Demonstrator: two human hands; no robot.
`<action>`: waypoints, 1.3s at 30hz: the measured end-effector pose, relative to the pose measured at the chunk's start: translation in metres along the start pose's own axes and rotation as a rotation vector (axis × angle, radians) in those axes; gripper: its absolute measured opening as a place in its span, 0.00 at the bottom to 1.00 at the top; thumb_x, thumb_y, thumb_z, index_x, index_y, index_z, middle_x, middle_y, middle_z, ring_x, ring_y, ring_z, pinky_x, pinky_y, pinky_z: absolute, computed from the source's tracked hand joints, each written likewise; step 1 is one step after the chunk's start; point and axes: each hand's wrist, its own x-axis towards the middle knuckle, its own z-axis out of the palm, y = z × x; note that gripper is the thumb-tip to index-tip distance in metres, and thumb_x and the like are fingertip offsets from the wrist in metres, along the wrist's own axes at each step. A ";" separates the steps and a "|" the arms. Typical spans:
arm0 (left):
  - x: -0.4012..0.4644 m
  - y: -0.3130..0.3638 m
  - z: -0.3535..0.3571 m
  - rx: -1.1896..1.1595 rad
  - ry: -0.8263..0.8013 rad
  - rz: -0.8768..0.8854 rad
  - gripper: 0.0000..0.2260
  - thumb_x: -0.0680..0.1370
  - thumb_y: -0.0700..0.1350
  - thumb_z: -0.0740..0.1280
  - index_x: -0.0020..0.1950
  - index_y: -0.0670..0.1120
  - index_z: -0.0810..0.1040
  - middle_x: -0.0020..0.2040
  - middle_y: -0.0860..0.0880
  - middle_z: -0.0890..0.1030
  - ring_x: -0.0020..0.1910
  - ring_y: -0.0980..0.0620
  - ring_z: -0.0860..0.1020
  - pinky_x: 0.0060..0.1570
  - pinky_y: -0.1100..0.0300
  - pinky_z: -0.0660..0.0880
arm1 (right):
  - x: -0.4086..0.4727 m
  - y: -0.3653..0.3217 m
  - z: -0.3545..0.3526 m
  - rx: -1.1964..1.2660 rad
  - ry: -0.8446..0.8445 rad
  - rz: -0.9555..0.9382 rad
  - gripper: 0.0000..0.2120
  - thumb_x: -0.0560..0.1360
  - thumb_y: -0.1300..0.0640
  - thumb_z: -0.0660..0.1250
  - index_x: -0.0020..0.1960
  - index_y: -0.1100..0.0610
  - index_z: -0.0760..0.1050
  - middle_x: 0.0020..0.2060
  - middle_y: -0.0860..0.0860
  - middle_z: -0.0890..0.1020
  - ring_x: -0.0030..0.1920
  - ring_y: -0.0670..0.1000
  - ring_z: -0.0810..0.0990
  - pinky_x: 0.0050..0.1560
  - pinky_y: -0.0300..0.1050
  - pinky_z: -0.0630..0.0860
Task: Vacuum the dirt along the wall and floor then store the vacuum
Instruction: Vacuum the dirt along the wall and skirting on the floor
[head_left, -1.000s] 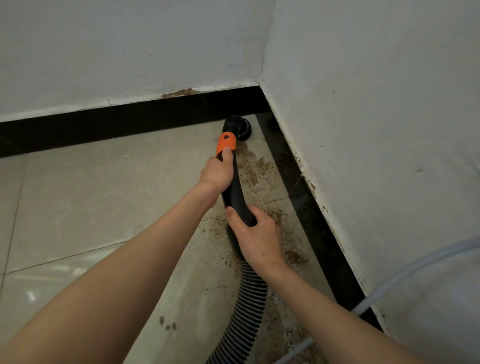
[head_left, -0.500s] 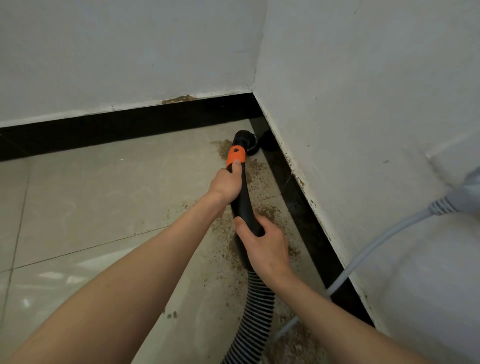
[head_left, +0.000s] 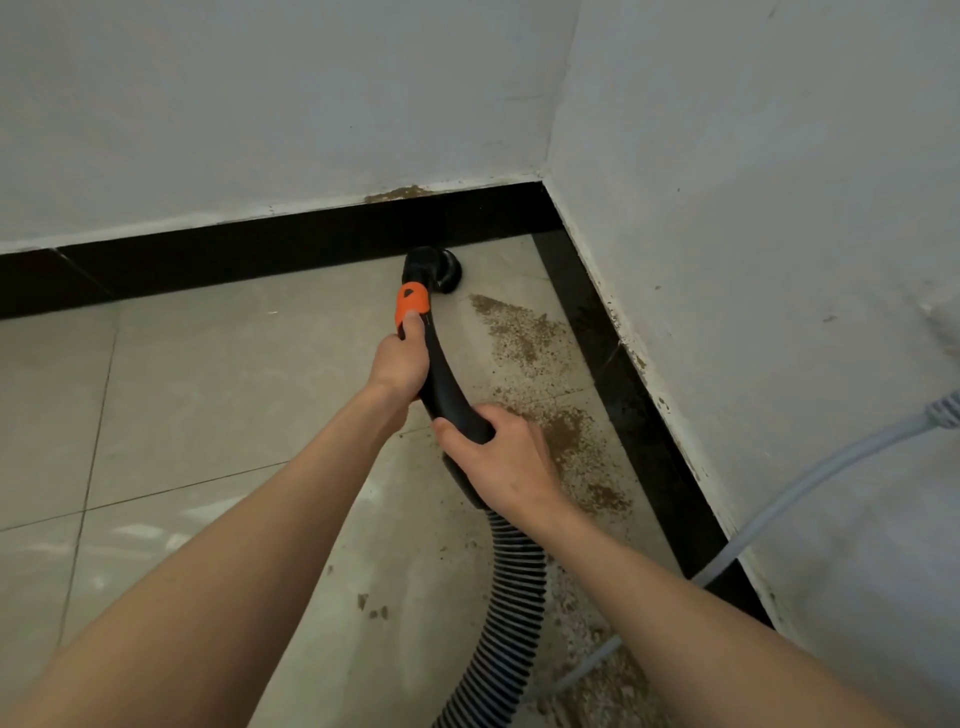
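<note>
A black vacuum handle (head_left: 441, 379) with an orange band (head_left: 411, 302) ends in a round black nozzle (head_left: 434, 269) that rests on the floor against the far black baseboard (head_left: 260, 260). My left hand (head_left: 400, 361) grips the handle just below the orange band. My right hand (head_left: 506, 460) holds it lower down, where the ribbed black hose (head_left: 511, 613) begins. Brown dirt (head_left: 530, 358) lies scattered on the tiles to the right of the nozzle and along the right baseboard (head_left: 644, 431).
Two white walls meet in a corner (head_left: 545, 156) just right of the nozzle. A grey cable (head_left: 810, 478) runs down the right wall to the floor. Beige floor tiles (head_left: 182, 389) spread to the left. A few dirt crumbs (head_left: 371, 608) lie near my left forearm.
The nozzle has moved from near the right baseboard to the left, up against the far baseboard. The dirt patch by the right wall now lies uncovered to its right.
</note>
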 end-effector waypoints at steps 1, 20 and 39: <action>-0.003 -0.001 0.003 -0.007 -0.012 -0.001 0.22 0.81 0.59 0.50 0.51 0.42 0.72 0.41 0.45 0.74 0.42 0.48 0.74 0.53 0.50 0.75 | -0.002 0.003 -0.002 -0.018 0.007 0.002 0.15 0.73 0.38 0.64 0.46 0.49 0.77 0.37 0.49 0.82 0.39 0.52 0.81 0.42 0.52 0.80; 0.006 -0.003 -0.038 -0.117 0.128 -0.065 0.25 0.82 0.58 0.50 0.65 0.38 0.68 0.54 0.42 0.75 0.53 0.45 0.75 0.52 0.53 0.74 | 0.008 -0.026 0.016 -0.118 -0.105 -0.093 0.14 0.74 0.37 0.64 0.45 0.48 0.74 0.35 0.48 0.78 0.39 0.53 0.80 0.36 0.45 0.73; 0.002 0.019 0.008 0.136 -0.134 -0.049 0.25 0.82 0.58 0.49 0.59 0.38 0.72 0.41 0.45 0.75 0.40 0.48 0.75 0.38 0.57 0.73 | -0.016 -0.017 -0.001 -0.013 0.059 0.094 0.17 0.74 0.36 0.62 0.46 0.50 0.75 0.39 0.48 0.80 0.41 0.52 0.80 0.40 0.45 0.74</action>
